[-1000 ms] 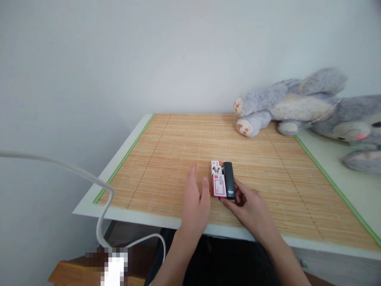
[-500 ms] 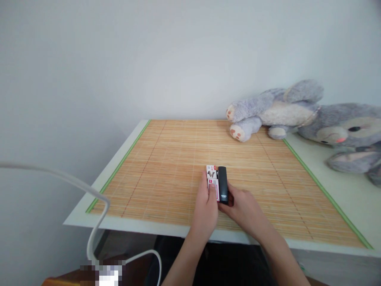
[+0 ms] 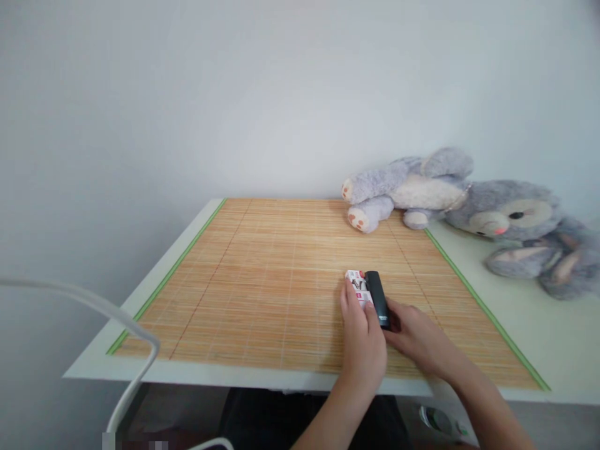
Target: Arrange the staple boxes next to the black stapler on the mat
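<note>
Near the front of the bamboo mat (image 3: 262, 281), a black stapler (image 3: 377, 297) stands side by side with small white-and-pink boxes (image 3: 360, 296). One box carries a picture of dark clips. My left hand (image 3: 363, 340) is closed around the boxes from the left, its thumb lying along the near one and hiding part of it. At the stapler's near right end, my right hand (image 3: 417, 334) grips it between thumb and fingers. Boxes and stapler are pressed together or nearly so.
A grey plush toy (image 3: 426, 190) lies on its side across the mat's back right corner and the white table (image 3: 557, 337). A white cable (image 3: 135, 331) arches in front at the left. Below the table edge, a clear bottle (image 3: 438, 420) shows at the right.
Both hands have moved to the right over the mat with the boxes and stapler, which are now slightly turned. The camera view has shifted too. Both holds stay the same.
</note>
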Tool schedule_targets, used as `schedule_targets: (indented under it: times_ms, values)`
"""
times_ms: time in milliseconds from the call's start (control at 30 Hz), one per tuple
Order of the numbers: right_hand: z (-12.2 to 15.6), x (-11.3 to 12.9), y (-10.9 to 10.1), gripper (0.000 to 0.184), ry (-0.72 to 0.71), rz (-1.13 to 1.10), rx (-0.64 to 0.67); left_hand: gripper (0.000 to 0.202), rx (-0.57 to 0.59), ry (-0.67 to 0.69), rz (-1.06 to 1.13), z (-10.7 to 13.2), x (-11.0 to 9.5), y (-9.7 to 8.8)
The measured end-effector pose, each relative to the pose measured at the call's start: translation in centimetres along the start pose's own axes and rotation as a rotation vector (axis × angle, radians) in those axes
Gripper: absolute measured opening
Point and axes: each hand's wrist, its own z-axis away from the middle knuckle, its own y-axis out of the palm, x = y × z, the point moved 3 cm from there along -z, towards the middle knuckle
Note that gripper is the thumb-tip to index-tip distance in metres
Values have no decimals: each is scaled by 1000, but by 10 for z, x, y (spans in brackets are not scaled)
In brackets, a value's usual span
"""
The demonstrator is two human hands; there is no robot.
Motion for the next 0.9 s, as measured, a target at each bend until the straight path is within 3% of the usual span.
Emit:
schedule_targets:
  times_ms: [233,367,500,667,767,900]
  values:
    - [25,-75,-49,22,85,-123,-73,85,177,-10,11,-7,-29,81]
    - [32,-93,-63,23,117,-187,-106,88,237,2,-19,-12,-37,105]
    - [34,-92,-64,39,119,-293,-90,81,236,96,-91,-17,-32,92]
    - [33,-91,-59,63,125,-456,29,63,228,352,-218,-34,-25,40]
    - [32,-93,-60,64,129,-449,62,65,268,488,-309,-47,-23,20]
    - [30,-88,-64,58,111,-419,48,72,348,606,-398,-59,-22,14]
